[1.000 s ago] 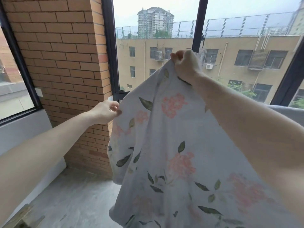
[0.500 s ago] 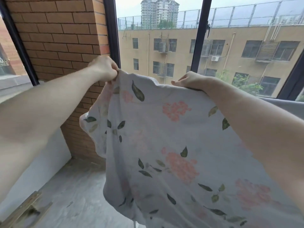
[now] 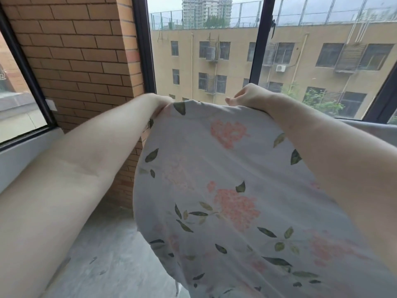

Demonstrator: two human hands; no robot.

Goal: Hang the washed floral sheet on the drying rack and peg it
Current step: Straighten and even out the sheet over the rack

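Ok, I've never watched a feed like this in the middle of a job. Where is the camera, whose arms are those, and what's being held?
There is no machine here. A person wears one wide-angle camera on the head, looking forward and down, so the two bare arms reaching into the picture are the person's own. The left hand and the right hand each grip the top edge of the floral sheet, a pale cloth printed with pink flowers and green leaves. It is spread between the hands and hangs down towards a grey concrete floor. Ahead is a window with dark frames and a yellow building outside. A brick wall stands to the left. No drying rack or pegs show in this picture, so the hanging is not yet done.
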